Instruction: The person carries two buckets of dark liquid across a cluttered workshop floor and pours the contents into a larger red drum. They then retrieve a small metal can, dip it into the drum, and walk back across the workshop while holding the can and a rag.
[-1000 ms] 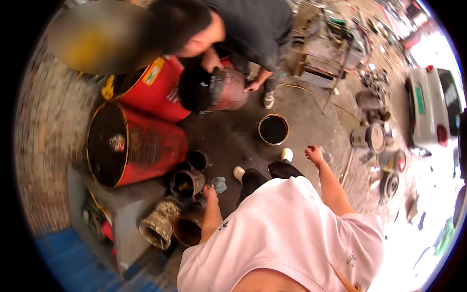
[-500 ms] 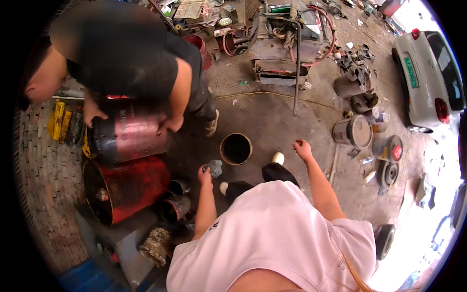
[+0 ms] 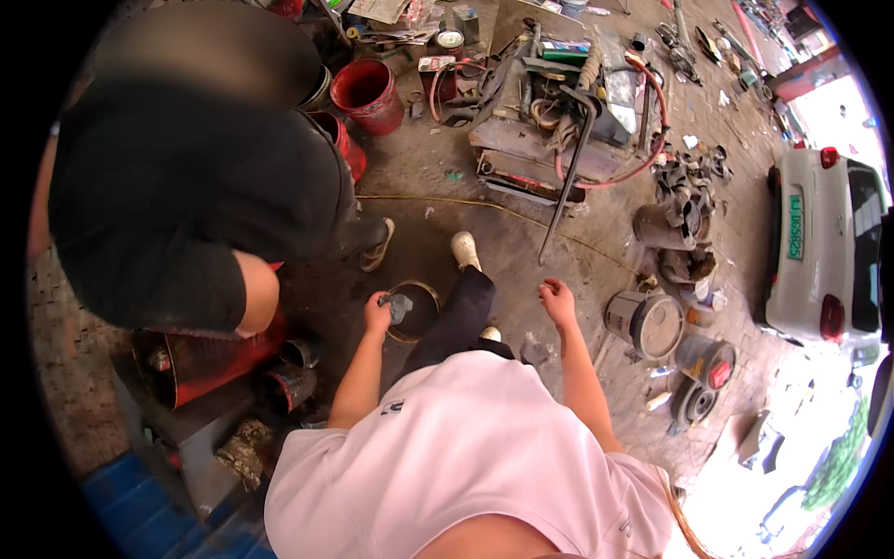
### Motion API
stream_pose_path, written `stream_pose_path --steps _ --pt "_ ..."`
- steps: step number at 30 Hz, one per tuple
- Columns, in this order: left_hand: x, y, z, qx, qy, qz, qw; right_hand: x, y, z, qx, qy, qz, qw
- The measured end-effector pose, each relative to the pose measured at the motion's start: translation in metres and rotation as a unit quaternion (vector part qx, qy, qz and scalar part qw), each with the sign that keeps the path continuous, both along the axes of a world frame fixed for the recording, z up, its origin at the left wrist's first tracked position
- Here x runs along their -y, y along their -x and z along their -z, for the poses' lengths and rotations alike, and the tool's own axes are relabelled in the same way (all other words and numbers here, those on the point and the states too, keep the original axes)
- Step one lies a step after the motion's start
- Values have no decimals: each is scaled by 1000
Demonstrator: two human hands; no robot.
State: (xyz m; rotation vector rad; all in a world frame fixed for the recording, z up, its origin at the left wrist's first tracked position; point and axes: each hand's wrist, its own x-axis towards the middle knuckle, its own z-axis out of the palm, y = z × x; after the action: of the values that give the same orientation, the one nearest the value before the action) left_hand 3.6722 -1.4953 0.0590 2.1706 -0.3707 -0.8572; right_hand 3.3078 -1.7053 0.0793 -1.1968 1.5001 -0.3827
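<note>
My left hand (image 3: 377, 313) is closed on a crumpled grey cloth (image 3: 400, 306). In the picture the cloth overlaps a round, dark container (image 3: 426, 296) with a tan rim, which stands on the floor by my leg. Whether the two touch, I cannot tell. Held out to the right, my right hand (image 3: 557, 300) has its fingers loosely bent and somewhat apart, with nothing visible in them. One of my light shoes (image 3: 465, 250) is ahead of the other.
A person in dark clothes (image 3: 200, 205) bends over a red drum (image 3: 219, 359) at left. Red buckets (image 3: 368, 98) stand beyond. Ahead is a cluttered metal bench (image 3: 521, 140) with a protruding bar (image 3: 568, 182). Lidded buckets (image 3: 644, 323) and a white car (image 3: 819, 247) are at right.
I have stepped forward, and the round container now lies beside my leg, close to my left hand. The person at left has bent further over the drums. The cloth remains in my left hand.
</note>
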Motion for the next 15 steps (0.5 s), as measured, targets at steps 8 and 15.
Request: stream_pose_path --steps 8,15 --pt "161 -64 -4 20 97 56 994 132 -138 -40 -14 78 -143 987" --pt "281 -134 -63 4 109 34 993 241 -268 -99 41 140 -224 964"
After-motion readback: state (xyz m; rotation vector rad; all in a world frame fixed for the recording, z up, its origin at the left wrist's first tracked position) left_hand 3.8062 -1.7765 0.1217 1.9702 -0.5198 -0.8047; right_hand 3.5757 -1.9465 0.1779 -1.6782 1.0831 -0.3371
